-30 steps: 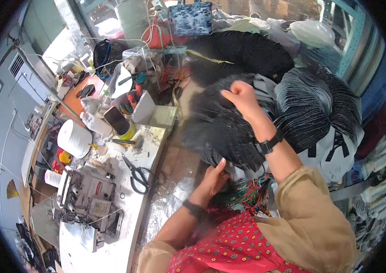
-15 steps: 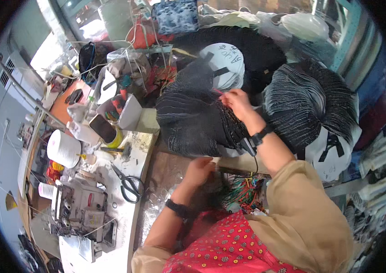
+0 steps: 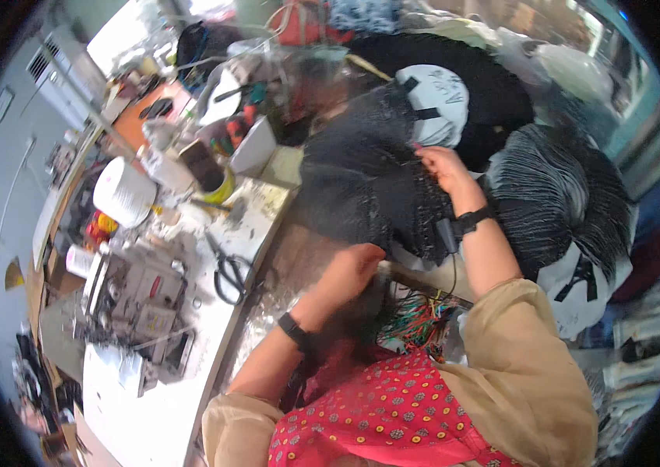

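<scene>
My right hand [image 3: 443,167] rests at the upper right of a thick stack of black fabric pieces [image 3: 373,175], its fingers pinched together. A tiny pink thing shows at those fingertips, too small to name. Just beyond them lies a pile of white rounded pieces [image 3: 440,105] with black strips and handwriting. Near the lower edge of the black stack my left hand [image 3: 355,268] is curled closed. What its fingers hold, if anything, is hidden. Both wrists wear dark bands, and a small black device on a cord [image 3: 447,235] hangs by the right one.
Another bundle of dark fabric pieces [image 3: 559,194] sits to the right, with a larger black pile [image 3: 493,86] behind. On the white table [image 3: 213,327] at left are black scissors [image 3: 230,276], a sewing machine [image 3: 139,300] and a white thread cone [image 3: 124,191]. Coloured threads [image 3: 415,319] lie below.
The view has shifted, so the scene sits further right. My left hand has moved slightly right along the near edge of the black stack. The right hand stays pinched at the stack's upper right.
</scene>
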Available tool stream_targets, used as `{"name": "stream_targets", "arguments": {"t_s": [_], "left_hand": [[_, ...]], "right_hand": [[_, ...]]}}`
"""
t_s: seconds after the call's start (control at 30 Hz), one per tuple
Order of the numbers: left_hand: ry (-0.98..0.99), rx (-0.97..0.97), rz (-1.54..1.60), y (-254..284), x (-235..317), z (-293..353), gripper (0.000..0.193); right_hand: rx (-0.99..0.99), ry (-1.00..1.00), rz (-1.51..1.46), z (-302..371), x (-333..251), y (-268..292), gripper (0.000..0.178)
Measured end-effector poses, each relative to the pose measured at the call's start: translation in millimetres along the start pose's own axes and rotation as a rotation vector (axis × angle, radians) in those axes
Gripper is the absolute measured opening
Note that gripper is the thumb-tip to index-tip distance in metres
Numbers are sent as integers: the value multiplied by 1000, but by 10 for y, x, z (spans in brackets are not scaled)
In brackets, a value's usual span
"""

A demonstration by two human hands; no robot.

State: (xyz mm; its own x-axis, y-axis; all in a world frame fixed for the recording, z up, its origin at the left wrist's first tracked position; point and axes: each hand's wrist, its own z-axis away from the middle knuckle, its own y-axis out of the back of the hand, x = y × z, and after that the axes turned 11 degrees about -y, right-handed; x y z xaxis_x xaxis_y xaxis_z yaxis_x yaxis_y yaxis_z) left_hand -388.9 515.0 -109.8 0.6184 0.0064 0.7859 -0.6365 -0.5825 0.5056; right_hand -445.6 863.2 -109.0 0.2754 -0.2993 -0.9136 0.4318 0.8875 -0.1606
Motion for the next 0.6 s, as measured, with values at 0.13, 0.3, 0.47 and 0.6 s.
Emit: {"name": "stream_targets", "arguments": {"t_s": [0.13, 0.3, 0.47, 0.6], "left_hand": [[21, 193, -162, -93, -287, 238, 25], [212, 633, -381, 329, -955, -196, 34], [136, 540, 14, 688, -1601, -564, 39], [311, 469, -110, 473, -1395, -620, 60]], "right_hand": [[821, 787, 1156, 207, -94, -381, 22], [-53, 896, 840, 583, -380, -2075, 13], [-285, 693, 1268, -302, 243, -2629, 14], [-329, 831, 1485, -845, 374, -1902, 39]]}}
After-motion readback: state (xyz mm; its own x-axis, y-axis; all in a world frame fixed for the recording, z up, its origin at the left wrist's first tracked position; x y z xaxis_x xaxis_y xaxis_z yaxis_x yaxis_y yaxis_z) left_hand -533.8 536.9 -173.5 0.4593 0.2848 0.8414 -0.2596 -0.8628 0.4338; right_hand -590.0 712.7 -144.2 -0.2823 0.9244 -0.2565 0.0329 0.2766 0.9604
